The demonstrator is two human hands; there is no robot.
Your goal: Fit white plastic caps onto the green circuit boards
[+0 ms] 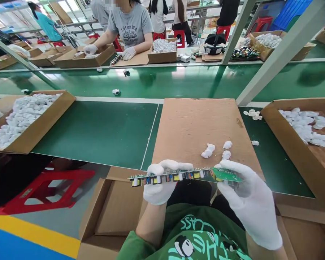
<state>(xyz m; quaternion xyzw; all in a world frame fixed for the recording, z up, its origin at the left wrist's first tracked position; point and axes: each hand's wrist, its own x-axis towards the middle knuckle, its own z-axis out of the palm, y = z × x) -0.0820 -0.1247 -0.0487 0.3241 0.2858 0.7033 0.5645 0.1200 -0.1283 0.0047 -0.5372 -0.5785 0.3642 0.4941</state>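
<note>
In white gloves, both my hands hold a long circuit board strip over my lap, just off the table's near edge. My left hand pinches it near its left end, where a row of yellow, white and black components shows underneath. My right hand grips the green end piece, tilted differently from the rest; I cannot tell whether it is still joined. Beyond the board, a few small white plastic parts lie on a cardboard sheet.
Boxes of white parts flank me: a left carton and a right carton. An open carton stands below the table. A red stool is at left. Across the green conveyor, a gloved co-worker works. A slanted metal post rises at right.
</note>
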